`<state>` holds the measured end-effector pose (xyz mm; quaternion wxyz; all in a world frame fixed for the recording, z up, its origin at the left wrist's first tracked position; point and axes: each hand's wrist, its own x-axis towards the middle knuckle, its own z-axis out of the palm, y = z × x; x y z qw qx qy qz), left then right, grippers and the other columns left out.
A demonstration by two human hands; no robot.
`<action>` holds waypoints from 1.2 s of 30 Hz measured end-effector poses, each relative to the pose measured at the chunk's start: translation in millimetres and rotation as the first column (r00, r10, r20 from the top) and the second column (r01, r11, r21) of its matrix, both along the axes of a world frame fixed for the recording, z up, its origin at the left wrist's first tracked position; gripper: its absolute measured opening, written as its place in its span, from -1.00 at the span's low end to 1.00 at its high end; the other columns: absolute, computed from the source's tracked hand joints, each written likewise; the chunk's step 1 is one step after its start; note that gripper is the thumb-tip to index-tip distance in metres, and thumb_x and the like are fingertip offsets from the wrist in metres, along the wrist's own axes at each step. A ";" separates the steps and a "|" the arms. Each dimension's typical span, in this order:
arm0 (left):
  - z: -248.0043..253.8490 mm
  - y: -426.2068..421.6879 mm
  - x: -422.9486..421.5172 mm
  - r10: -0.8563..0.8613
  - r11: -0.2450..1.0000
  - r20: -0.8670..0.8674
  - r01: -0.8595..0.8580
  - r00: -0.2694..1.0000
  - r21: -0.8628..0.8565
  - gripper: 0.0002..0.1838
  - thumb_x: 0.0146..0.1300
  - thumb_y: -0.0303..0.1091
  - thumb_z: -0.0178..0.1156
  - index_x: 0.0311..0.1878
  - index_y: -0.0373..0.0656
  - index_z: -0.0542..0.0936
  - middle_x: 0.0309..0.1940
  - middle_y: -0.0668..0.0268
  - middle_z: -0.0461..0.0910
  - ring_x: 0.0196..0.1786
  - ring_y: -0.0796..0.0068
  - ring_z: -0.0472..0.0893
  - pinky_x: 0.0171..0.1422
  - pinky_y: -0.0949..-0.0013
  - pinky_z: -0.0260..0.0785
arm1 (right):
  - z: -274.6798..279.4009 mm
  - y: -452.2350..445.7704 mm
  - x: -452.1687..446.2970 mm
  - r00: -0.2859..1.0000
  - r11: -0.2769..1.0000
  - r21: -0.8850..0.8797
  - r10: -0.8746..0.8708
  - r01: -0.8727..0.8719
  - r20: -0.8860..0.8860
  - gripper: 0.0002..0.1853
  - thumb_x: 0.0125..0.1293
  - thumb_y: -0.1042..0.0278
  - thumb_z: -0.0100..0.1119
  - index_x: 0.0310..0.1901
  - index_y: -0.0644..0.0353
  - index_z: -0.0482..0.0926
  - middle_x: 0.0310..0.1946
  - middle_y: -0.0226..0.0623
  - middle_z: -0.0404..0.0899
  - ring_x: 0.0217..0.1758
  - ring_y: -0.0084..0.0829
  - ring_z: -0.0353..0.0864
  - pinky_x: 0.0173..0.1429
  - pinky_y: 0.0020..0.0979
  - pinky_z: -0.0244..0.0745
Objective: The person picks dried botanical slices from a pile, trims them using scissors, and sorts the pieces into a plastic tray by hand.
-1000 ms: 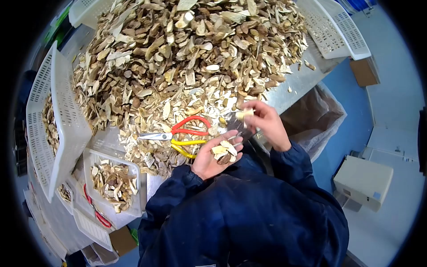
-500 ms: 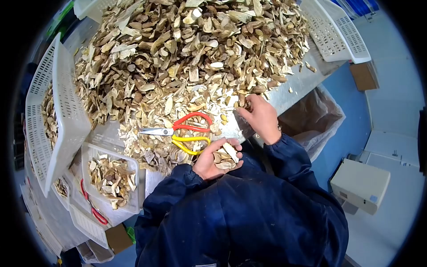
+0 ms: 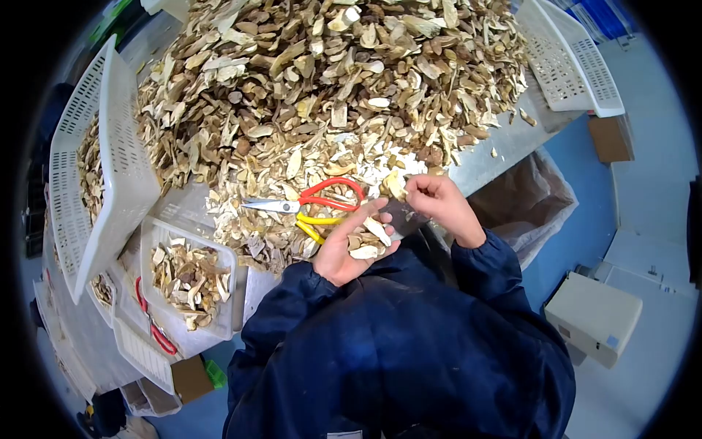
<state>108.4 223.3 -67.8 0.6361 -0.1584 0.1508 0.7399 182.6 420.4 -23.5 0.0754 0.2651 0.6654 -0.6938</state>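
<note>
My left hand (image 3: 342, 252) is palm up with its fingers curled around several dried mushroom slices (image 3: 376, 233). Just above and to the right of it, my right hand (image 3: 444, 208) pinches a pale yellowish mushroom slice (image 3: 395, 186) between thumb and fingers. A pair of scissors (image 3: 281, 206) with one red and one yellow handle lies beside my left hand on scattered mushroom bits, blades pointing left. Beyond both hands rises a large heap of dried mushroom slices (image 3: 322, 88).
A white perforated basket (image 3: 117, 168) stands tilted at left; another basket (image 3: 567, 66) is at far right. Left of me sits a clear tub (image 3: 232, 285) of mushroom pieces, near red-handled scissors (image 3: 152, 322). A lined bin (image 3: 537, 212) stands below the table's right edge.
My right hand has lifted a mushroom slice from the edge of the heap and holds it up near my left hand. The view has shifted slightly.
</note>
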 end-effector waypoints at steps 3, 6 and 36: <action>0.3 -3.3 0.0 0.017 1.000 -0.033 -0.017 0.999 0.008 -0.68 0.40 -0.18 0.05 0.12 -0.10 0.41 -0.14 0.37 0.50 -0.08 0.48 0.52 0.13 0.13 0.44 | 8.3 -5.0 -1.5 0.945 0.897 0.330 0.326 -0.295 -0.040 -0.90 0.14 0.44 0.07 -0.46 0.27 0.48 -0.64 -0.51 0.39 -0.58 -0.69 0.25 -0.47 -0.57 0.16; 6.2 -3.2 -0.2 -0.019 0.994 -0.129 0.005 0.991 -0.106 -0.71 0.37 -0.29 0.06 0.12 -0.08 0.39 -0.16 0.39 0.48 -0.14 0.56 0.50 0.12 0.15 0.45 | 23.9 -6.3 -12.0 0.861 0.742 0.472 0.503 -0.476 0.076 -0.90 0.09 0.43 0.11 -0.44 0.28 0.49 -0.70 -0.36 0.35 -0.59 -0.65 0.29 -0.47 -0.51 0.23; 21.1 -7.8 -1.3 0.094 0.984 -0.136 -0.113 0.986 -0.140 -0.67 0.41 -0.24 -0.01 0.19 -0.02 0.37 -0.38 0.47 0.38 -0.21 0.59 0.46 0.20 0.20 0.32 | -5.5 -25.8 -8.7 0.994 0.997 -0.039 0.062 -0.066 -0.095 -0.75 0.33 0.34 0.12 -0.04 0.29 0.54 -0.51 -0.42 0.59 -0.60 -0.72 0.38 -0.52 -0.62 0.26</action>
